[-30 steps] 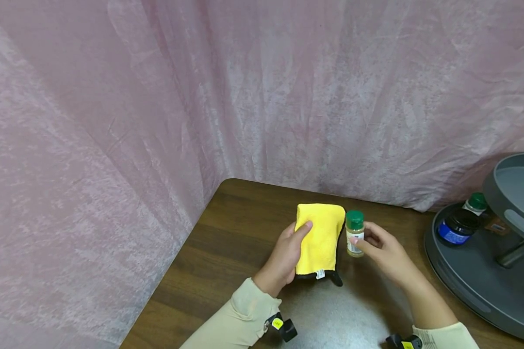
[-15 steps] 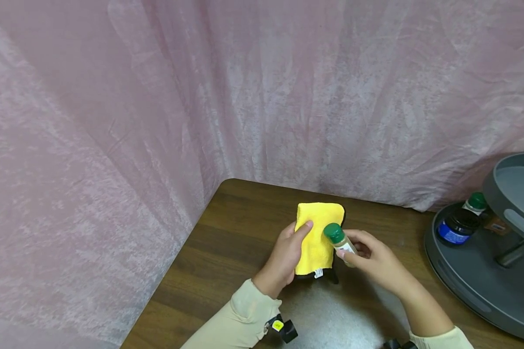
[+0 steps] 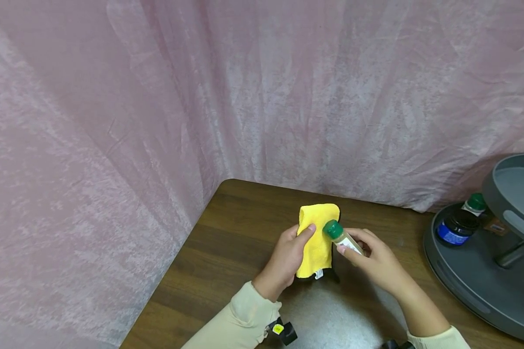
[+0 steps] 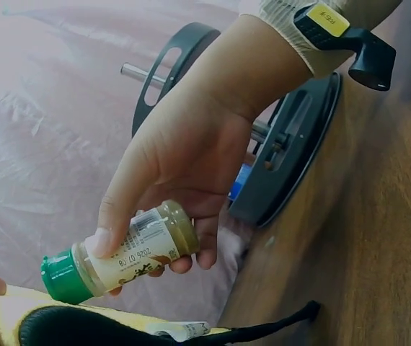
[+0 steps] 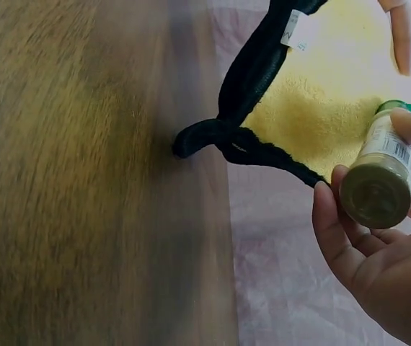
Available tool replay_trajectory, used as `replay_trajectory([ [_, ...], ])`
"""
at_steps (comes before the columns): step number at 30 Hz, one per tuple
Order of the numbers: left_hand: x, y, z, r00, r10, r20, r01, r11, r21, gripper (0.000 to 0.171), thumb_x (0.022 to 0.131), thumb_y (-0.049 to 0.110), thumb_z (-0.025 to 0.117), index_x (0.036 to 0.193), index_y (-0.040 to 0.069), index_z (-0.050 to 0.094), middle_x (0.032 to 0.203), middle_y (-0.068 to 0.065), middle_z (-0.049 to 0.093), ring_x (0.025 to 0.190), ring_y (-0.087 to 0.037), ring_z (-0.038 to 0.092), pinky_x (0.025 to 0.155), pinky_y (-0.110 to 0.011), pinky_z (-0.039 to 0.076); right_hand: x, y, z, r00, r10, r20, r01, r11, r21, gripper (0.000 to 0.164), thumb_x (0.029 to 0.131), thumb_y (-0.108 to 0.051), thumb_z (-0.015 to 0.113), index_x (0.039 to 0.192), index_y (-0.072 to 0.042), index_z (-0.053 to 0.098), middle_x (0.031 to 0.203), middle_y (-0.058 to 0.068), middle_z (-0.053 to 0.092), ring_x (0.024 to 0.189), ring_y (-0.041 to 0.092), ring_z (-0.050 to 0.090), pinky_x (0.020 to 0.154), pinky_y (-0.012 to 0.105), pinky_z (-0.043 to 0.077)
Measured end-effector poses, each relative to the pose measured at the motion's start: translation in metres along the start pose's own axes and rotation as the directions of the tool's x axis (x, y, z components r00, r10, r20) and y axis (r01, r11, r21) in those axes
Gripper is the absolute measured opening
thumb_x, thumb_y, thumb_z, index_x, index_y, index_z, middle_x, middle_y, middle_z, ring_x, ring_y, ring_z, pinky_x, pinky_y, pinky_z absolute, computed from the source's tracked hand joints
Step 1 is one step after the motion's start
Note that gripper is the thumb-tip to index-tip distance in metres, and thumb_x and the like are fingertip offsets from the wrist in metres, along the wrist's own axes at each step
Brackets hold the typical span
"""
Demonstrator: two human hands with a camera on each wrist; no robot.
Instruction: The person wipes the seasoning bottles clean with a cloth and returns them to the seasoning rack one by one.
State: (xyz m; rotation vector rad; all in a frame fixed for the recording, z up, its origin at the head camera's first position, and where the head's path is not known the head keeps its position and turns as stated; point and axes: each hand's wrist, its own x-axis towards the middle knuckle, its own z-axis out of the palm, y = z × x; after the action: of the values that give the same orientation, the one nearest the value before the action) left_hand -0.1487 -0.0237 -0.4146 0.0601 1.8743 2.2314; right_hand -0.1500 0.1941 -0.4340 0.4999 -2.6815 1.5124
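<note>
My left hand [image 3: 286, 257] grips a folded yellow cloth [image 3: 318, 242] with dark edging and a small white tag, its thumb across the front. In my right hand [image 3: 377, 261] is a small spice jar [image 3: 347, 241] with a green cap [image 3: 333, 229], tilted so the cap leans left against the cloth's face. The left wrist view shows the jar's printed label [image 4: 142, 249], pinched between thumb and fingers. Seen from the right wrist, the jar's base [image 5: 376, 194] faces the camera, and a black loop [image 5: 202, 137] hangs from the cloth's corner.
A grey two-tier round rack [image 3: 476, 286] stands at the right of the wooden table [image 3: 209, 252]. On its lower tier are a dark jar with a blue label [image 3: 457, 228] and another green-capped jar [image 3: 476, 202]. Pink curtain [image 3: 288, 97] hangs behind and to the left.
My right hand has brought the spice jar left from beside the cloth to in front of it, tipping it from upright to slanted. The cloth has narrowed slightly in my left hand.
</note>
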Motion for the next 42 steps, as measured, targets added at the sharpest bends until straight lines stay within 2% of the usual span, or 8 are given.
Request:
replay_trajectory([
  [7, -0.002, 0.001, 0.001, 0.999, 0.033, 0.008, -0.034, 0.999, 0.04, 0.042, 0.103, 0.035, 0.056, 0.126, 0.001, 0.062, 0.116, -0.023, 0.071, 0.103, -0.038, 0.072, 0.085, -0.043, 0.061, 0.0, -0.004, -0.001, 0.999, 0.026, -0.043, -0.029, 0.998, -0.058, 0.035, 0.098, -0.033, 0.068, 0.129, -0.02, 0.064, 0.109, 0.006, 0.061, 0.083, 0.013, 0.057, 0.064, 0.026, 0.052],
  [12, -0.002, 0.001, 0.002, 0.999, 0.044, 0.013, -0.045, 0.997, 0.056, 0.041, 0.103, 0.035, 0.056, 0.126, 0.001, 0.063, 0.116, -0.023, 0.072, 0.103, -0.038, 0.072, 0.086, -0.044, 0.061, 0.0, -0.006, -0.001, 0.996, 0.056, -0.071, -0.063, 0.994, -0.093, 0.035, 0.097, -0.036, 0.068, 0.126, -0.016, 0.065, 0.105, 0.007, 0.061, 0.08, 0.013, 0.057, 0.063, 0.026, 0.051],
  [17, -0.002, 0.001, 0.001, 0.999, 0.046, 0.012, -0.046, 0.997, 0.065, 0.04, 0.103, 0.036, 0.056, 0.125, 0.003, 0.064, 0.117, -0.024, 0.071, 0.104, -0.039, 0.072, 0.085, -0.043, 0.061, -0.001, -0.006, 0.0, 0.995, 0.047, -0.086, -0.06, 0.987, -0.149, 0.033, 0.095, -0.037, 0.071, 0.121, -0.017, 0.067, 0.099, 0.006, 0.061, 0.077, 0.013, 0.055, 0.061, 0.026, 0.049],
  [24, -0.001, 0.001, -0.001, 0.999, 0.039, 0.02, -0.041, 0.997, 0.067, 0.04, 0.103, 0.037, 0.055, 0.125, 0.006, 0.065, 0.118, -0.027, 0.069, 0.099, -0.031, 0.072, 0.084, -0.042, 0.061, -0.001, -0.008, 0.002, 0.996, 0.026, -0.088, -0.046, 0.972, -0.229, 0.038, 0.092, -0.04, 0.075, 0.12, -0.015, 0.068, 0.098, 0.004, 0.061, 0.077, 0.013, 0.056, 0.06, 0.024, 0.049],
  [30, -0.002, 0.001, -0.001, 0.999, 0.046, 0.015, -0.047, 0.997, 0.063, 0.039, 0.103, 0.037, 0.056, 0.124, 0.006, 0.066, 0.106, -0.015, 0.073, 0.087, -0.018, 0.072, 0.082, -0.042, 0.061, -0.004, -0.009, 0.005, 0.996, 0.009, -0.085, -0.031, 0.962, -0.272, 0.039, 0.089, -0.039, 0.078, 0.119, -0.015, 0.069, 0.096, 0.003, 0.06, 0.076, 0.013, 0.055, 0.06, 0.023, 0.048],
  [32, -0.002, 0.001, -0.001, 0.999, 0.047, 0.018, -0.048, 0.997, 0.063, 0.039, 0.103, 0.037, 0.055, 0.125, 0.006, 0.065, 0.105, -0.014, 0.073, 0.085, -0.015, 0.071, 0.081, -0.042, 0.061, -0.005, -0.009, 0.005, 0.996, 0.0, -0.084, -0.024, 0.96, -0.279, 0.039, 0.088, -0.039, 0.078, 0.118, -0.016, 0.069, 0.096, 0.002, 0.06, 0.076, 0.013, 0.054, 0.06, 0.023, 0.047],
  [37, -0.001, 0.0, -0.002, 0.999, 0.041, 0.032, -0.043, 0.997, 0.063, 0.04, 0.103, 0.038, 0.055, 0.126, 0.006, 0.064, 0.111, -0.023, 0.071, 0.086, -0.016, 0.072, 0.081, -0.041, 0.062, -0.006, -0.01, 0.003, 0.997, -0.032, -0.072, 0.01, 0.956, -0.295, 0.038, 0.087, -0.038, 0.079, 0.118, -0.017, 0.07, 0.095, 0.0, 0.059, 0.075, 0.01, 0.053, 0.06, 0.022, 0.046],
  [42, 0.0, -0.002, -0.002, 0.999, 0.024, 0.034, -0.026, 0.998, 0.063, 0.041, 0.103, 0.039, 0.056, 0.127, 0.007, 0.064, 0.109, -0.016, 0.073, 0.091, -0.023, 0.074, 0.08, -0.039, 0.062, -0.005, -0.013, -0.002, 0.997, -0.064, -0.031, 0.052, 0.954, -0.294, 0.035, 0.087, -0.037, 0.08, 0.117, -0.022, 0.07, 0.093, -0.002, 0.059, 0.074, 0.008, 0.052, 0.061, 0.022, 0.046],
])
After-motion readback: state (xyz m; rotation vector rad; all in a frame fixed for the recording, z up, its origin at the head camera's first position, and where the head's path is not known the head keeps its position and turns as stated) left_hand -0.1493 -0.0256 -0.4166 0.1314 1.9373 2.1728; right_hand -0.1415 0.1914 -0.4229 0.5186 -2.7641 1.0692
